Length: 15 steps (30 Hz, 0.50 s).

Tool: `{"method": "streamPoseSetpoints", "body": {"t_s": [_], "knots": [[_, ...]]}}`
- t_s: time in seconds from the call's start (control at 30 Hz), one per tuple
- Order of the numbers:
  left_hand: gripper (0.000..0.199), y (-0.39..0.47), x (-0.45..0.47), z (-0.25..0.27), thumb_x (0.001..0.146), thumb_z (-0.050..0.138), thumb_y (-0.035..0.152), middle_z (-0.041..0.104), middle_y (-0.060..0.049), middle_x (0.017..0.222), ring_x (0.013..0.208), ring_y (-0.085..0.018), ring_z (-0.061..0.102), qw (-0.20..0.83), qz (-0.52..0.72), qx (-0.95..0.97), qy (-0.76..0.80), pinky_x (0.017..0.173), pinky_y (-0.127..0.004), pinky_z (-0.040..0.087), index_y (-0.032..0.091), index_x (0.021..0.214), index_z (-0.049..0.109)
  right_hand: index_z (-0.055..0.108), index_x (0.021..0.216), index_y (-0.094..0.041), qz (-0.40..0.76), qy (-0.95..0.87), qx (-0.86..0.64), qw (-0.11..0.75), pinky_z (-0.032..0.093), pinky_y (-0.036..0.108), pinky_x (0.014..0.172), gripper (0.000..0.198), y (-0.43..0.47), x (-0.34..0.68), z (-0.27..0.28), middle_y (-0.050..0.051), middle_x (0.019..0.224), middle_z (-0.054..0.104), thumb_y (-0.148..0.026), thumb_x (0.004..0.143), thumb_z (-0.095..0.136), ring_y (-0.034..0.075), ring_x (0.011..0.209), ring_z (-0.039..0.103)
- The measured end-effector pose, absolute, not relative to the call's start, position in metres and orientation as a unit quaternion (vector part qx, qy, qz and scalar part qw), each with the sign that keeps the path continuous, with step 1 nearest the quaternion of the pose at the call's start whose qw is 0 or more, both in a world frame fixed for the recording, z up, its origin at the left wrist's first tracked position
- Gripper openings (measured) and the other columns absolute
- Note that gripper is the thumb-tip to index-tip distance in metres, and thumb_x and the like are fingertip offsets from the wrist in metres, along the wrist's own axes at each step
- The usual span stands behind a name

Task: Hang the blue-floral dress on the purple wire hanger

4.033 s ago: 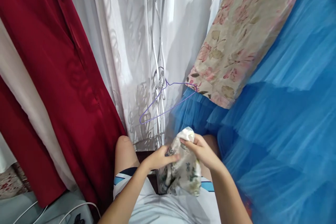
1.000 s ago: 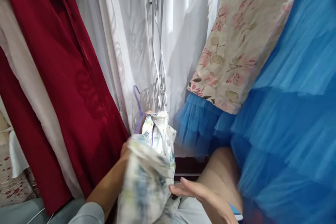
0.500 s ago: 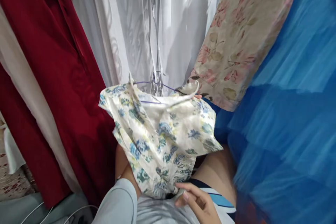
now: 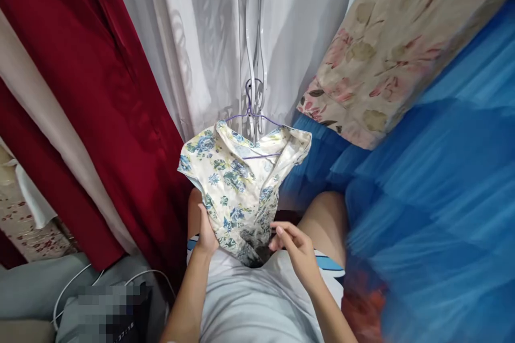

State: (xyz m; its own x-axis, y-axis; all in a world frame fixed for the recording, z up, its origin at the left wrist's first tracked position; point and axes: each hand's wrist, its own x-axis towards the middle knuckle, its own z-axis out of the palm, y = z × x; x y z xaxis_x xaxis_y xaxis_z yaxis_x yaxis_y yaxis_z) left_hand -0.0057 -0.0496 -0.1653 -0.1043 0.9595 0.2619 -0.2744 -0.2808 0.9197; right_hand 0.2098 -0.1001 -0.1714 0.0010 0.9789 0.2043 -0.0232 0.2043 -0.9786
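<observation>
A white blouse with blue and green flowers hangs in front of me on a purple wire hanger. Its neckline gapes, showing the hanger's lower bar. At the blouse's lower left side is my left hand, thumb upright along the edge and fingers behind the cloth. My right hand is beside the lower right edge, its fingers loosely bent and apart. Whether its fingertips touch the fabric I cannot tell. The bottom of the blouse bunches dark near my lap.
White curtains hang behind a white metal stand. Dark red cloth drapes on the left. Floral beige cloth and layered blue fabric are on the right. A white cable lies at lower left.
My left hand has come out from under the blouse to its left side. The blouse has turned and hangs straighter, its collar showing. My right hand remains by the lower right edge.
</observation>
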Motion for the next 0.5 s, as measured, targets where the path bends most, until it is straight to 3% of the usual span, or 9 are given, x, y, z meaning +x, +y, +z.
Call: {"method": "streamPoseSetpoints", "body": {"t_s": [0.07,0.13,0.23,0.3,0.37,0.5], "knots": [[0.061,-0.057,-0.007,-0.172,0.081,0.063,0.060,0.064,-0.008,0.127,0.130,-0.030,0.051,0.514,0.640,0.443,0.360,0.105,-0.042,0.046,0.029,0.133,0.057,0.063,0.107,-0.019,0.455,-0.561,-0.437,0.535,0.047,0.031,0.060,0.038,-0.076,0.201,-0.159,0.004,0.065,0.067,-0.051,0.088,0.060,0.021,0.062,0.060],[0.067,-0.062,-0.002,-0.174,0.075,0.076,0.045,0.062,-0.007,0.131,0.131,-0.029,0.050,0.547,0.610,0.443,0.363,0.110,-0.042,0.042,0.028,0.136,0.054,0.062,0.095,-0.019,0.438,-0.594,-0.437,0.515,0.044,0.029,0.057,0.034,-0.055,0.193,-0.145,0.002,0.062,0.064,-0.052,0.086,0.062,0.019,0.058,0.057],[0.061,-0.063,0.005,-0.174,0.077,0.075,0.035,0.059,-0.009,0.136,0.130,-0.027,0.052,0.551,0.596,0.454,0.368,0.113,-0.040,0.038,0.022,0.134,0.054,0.053,0.068,-0.020,0.390,-0.630,-0.433,0.513,0.037,0.027,0.054,0.038,-0.043,0.183,-0.131,-0.001,0.053,0.054,-0.051,0.090,0.056,0.015,0.052,0.048],[0.054,-0.058,0.001,-0.179,0.079,0.073,0.035,0.061,-0.011,0.132,0.126,-0.027,0.055,0.527,0.607,0.445,0.394,0.109,-0.040,0.041,0.019,0.127,0.058,0.048,0.063,-0.021,0.383,-0.621,-0.428,0.533,0.035,0.026,0.053,0.041,-0.046,0.181,-0.131,-0.002,0.051,0.050,-0.050,0.092,0.054,0.013,0.051,0.044],[0.048,-0.051,-0.009,-0.188,0.079,0.072,0.038,0.065,-0.013,0.124,0.118,-0.028,0.059,0.447,0.647,0.421,0.452,0.102,-0.039,0.046,0.018,0.120,0.059,0.048,0.063,-0.021,0.397,-0.600,-0.427,0.548,0.034,0.026,0.052,0.040,-0.053,0.183,-0.137,-0.003,0.051,0.048,-0.050,0.091,0.056,0.013,0.050,0.042],[0.040,-0.042,-0.021,-0.199,0.084,0.063,0.041,0.060,-0.013,0.119,0.112,-0.026,0.059,0.163,0.735,0.381,0.537,0.096,-0.039,0.047,0.020,0.117,0.052,0.048,0.064,-0.021,0.421,-0.579,-0.436,0.546,0.030,0.025,0.048,0.039,-0.063,0.188,-0.146,-0.004,0.052,0.045,-0.050,0.086,0.062,0.012,0.049,0.039]]}}
